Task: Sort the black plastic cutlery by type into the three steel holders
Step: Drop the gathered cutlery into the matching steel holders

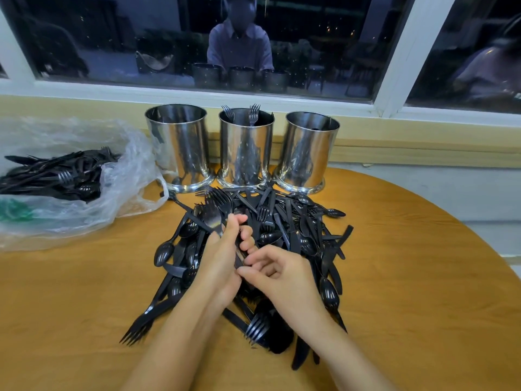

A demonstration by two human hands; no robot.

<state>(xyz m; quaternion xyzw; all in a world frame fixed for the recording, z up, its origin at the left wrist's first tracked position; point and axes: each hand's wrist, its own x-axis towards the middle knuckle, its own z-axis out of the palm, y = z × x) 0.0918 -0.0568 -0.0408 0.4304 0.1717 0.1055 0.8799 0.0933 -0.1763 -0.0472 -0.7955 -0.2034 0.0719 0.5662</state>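
Gripping forks, left hand; right hand pinching their handles (round wooden table, dark window behind).

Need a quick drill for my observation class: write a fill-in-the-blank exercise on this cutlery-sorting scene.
1. Of the three steel holders, fork tines stick up only from the ____ one.
2. The left hand grips several black ____ with their tines pointing toward the holders.
3. More cutlery lies in a clear ____ bag on the left of the table.
Missing words: middle; forks; plastic.
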